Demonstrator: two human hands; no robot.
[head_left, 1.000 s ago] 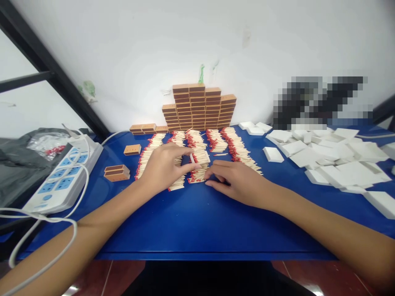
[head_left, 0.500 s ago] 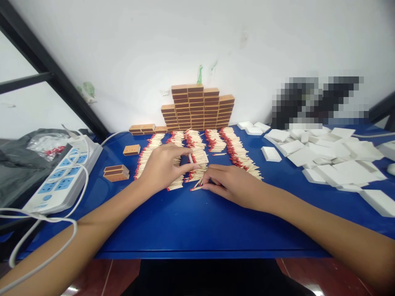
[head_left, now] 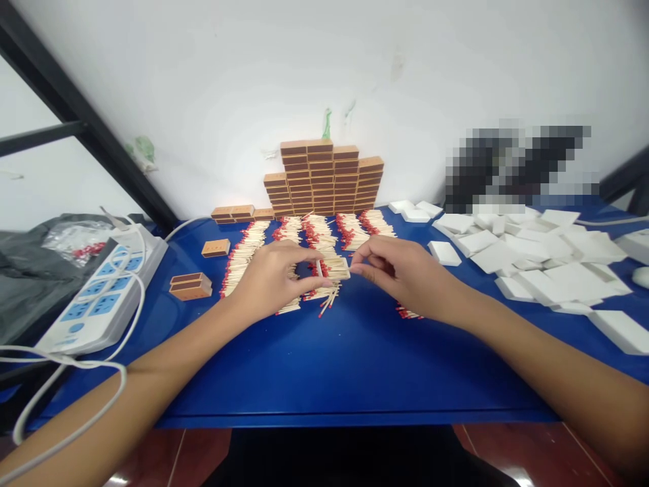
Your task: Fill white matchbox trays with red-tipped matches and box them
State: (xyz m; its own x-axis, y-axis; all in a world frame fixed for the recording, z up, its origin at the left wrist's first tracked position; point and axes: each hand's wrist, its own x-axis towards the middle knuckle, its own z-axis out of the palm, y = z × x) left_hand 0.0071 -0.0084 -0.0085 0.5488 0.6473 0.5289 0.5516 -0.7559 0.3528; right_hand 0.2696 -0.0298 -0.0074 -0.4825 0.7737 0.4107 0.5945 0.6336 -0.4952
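Observation:
My left hand [head_left: 276, 277] holds a small white matchbox tray [head_left: 318, 268] by its left end, between thumb and fingers. Matches [head_left: 333, 265] lie in the tray, over a row of loose red-tipped matches. My right hand [head_left: 393, 270] is closed in a pinch at the tray's right end; whether it grips the tray or a match cannot be made out. A few stray matches [head_left: 328, 303] stick out on the blue table just below the tray. Several rows of matches [head_left: 246, 253] lie around both hands, and my right hand hides much of the rightmost one.
Brown matchboxes [head_left: 323, 177] are stacked against the wall behind the matches. More matchboxes [head_left: 190, 286] lie at the left, near a white power strip [head_left: 109, 291] with looped cable. A heap of white trays [head_left: 547, 253] covers the right side of the blue table [head_left: 314, 372].
My right hand has moved up and right, away from the stray matches to the tray's right end. The tray in my left hand has shifted slightly right.

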